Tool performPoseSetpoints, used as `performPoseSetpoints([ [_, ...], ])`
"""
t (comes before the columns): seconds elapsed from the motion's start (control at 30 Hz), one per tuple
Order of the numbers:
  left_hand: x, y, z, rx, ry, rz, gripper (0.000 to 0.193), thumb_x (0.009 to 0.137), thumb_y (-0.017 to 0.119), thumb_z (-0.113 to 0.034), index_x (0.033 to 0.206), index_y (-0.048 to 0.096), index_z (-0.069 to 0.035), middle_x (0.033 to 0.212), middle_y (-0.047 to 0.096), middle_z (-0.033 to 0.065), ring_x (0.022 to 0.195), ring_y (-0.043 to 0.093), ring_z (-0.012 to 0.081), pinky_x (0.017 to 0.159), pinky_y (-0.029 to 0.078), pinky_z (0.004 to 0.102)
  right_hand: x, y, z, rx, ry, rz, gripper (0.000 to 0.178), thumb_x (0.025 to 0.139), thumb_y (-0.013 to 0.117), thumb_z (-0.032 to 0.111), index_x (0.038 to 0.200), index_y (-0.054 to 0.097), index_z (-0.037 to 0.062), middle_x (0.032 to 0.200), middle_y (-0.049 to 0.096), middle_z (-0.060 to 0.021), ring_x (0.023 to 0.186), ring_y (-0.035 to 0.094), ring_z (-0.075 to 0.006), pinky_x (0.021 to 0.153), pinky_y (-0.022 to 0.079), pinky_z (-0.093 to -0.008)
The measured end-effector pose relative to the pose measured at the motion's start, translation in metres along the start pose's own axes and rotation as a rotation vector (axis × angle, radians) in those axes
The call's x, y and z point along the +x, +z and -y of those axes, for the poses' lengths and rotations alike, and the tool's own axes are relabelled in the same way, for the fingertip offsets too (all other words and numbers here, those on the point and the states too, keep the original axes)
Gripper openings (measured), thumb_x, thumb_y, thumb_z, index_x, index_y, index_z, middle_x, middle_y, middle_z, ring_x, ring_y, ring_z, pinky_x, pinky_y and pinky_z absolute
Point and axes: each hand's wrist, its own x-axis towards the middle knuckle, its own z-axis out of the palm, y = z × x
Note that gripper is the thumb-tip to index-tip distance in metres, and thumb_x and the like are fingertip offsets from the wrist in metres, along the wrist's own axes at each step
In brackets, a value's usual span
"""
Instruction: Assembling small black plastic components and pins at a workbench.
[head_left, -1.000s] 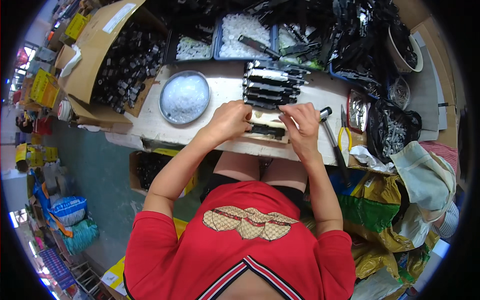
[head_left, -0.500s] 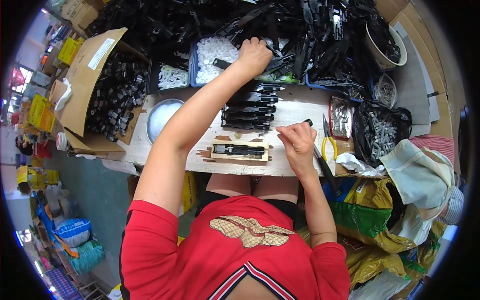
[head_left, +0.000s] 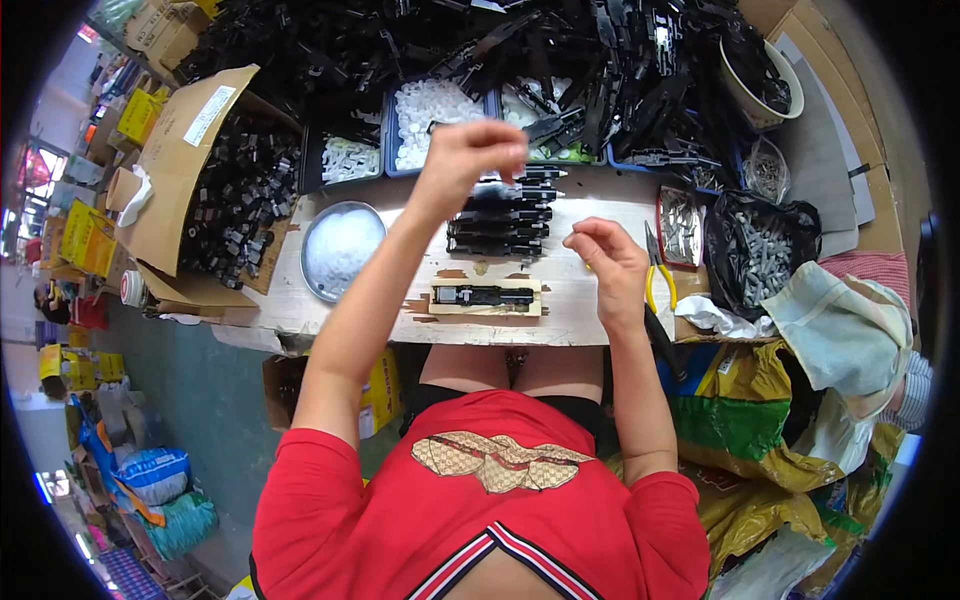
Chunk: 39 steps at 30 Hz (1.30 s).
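Note:
My left hand [head_left: 468, 165] hangs over the row of black plastic assemblies [head_left: 500, 222], in front of the bin of white parts [head_left: 432, 105]. Its fingertips are pinched together and slightly blurred; whatever is in them cannot be made out. On the right, my right hand [head_left: 612, 268] is raised above the table with thumb and forefinger pressed together, any held piece too small to name. Between my forearms, near the table's front edge, a pale wooden fixture [head_left: 436, 308] holds a black part with a grey section [head_left: 485, 296]. Neither hand touches it.
A round metal bowl of small white pieces [head_left: 343, 250] stands left. Yellow-handled pliers [head_left: 660, 285] and a black-handled tool [head_left: 664, 345] lie right, near a red-rimmed tray [head_left: 680, 230] and black bag of grey parts [head_left: 765, 260]. A carton of black parts [head_left: 240, 190] sits far left.
My left hand has come back from the bins toward me and is now above the black assemblies. My right hand has shifted slightly right, its fingers still pinched. The bowl is less covered by my arm.

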Motion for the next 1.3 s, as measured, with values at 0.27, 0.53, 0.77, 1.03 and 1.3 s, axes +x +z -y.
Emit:
performPoseSetpoints([
  [0.27,-0.110,0.016,0.036,-0.360,-0.133,0.009,0.010,0.078,0.063,0.001,0.088,0.061,0.001,0.082,0.062,0.0093,0.069,0.062,0.0151,0.058,0.053,0.0264,-0.006,0.036,-0.001,0.371,0.152,0.190,0.012,0.083,0.062,0.012,0.092,0.060,0.0039,0.085,0.057,0.0015,0.074,0.048,-0.0057,0.070,0.038,-0.0199],
  [0.53,-0.127,0.009,0.036,-0.378,0.030,0.009,0.011,0.075,0.063,0.007,0.085,0.063,0.002,0.087,0.058,0.0107,0.073,0.063,0.0186,0.064,0.055,0.0279,-0.013,0.050,-0.003,0.318,0.266,0.303,0.010,0.084,0.062,0.013,0.088,0.059,0.0041,0.082,0.058,0.0015,0.074,0.050,-0.0051,0.070,0.038,-0.0194],
  [0.77,-0.133,0.004,0.036,-0.218,0.052,-0.012,0.012,0.075,0.063,0.007,0.086,0.063,0.003,0.088,0.059,0.0102,0.074,0.063,0.0179,0.065,0.055,0.0274,-0.012,0.054,0.002,0.074,0.300,0.374,0.007,0.083,0.061,0.010,0.086,0.062,0.0042,0.080,0.059,0.0002,0.075,0.053,-0.0092,0.070,0.039,-0.0228],
  [1.03,-0.138,-0.001,0.036,-0.024,0.076,-0.090,0.010,0.078,0.059,0.007,0.086,0.064,0.002,0.088,0.061,0.0091,0.077,0.062,0.0158,0.067,0.053,0.0248,-0.021,0.062,-0.007,-0.659,-0.502,0.151,0.007,0.077,0.061,0.009,0.084,0.064,0.0085,0.078,0.057,-0.0003,0.078,0.049,-0.0179,0.069,0.029,-0.0311],
  [1.3,-0.138,-0.006,0.041,0.373,0.268,-0.090,0.015,0.073,0.064,0.003,0.088,0.064,0.000,0.084,0.062,0.0104,0.074,0.060,0.0188,0.065,0.049,0.0263,-0.026,0.057,-0.014,-0.795,-0.652,0.239,0.009,0.072,0.066,0.009,0.080,0.063,0.0091,0.077,0.056,0.0001,0.074,0.049,-0.0168,0.068,0.029,-0.0316],
])
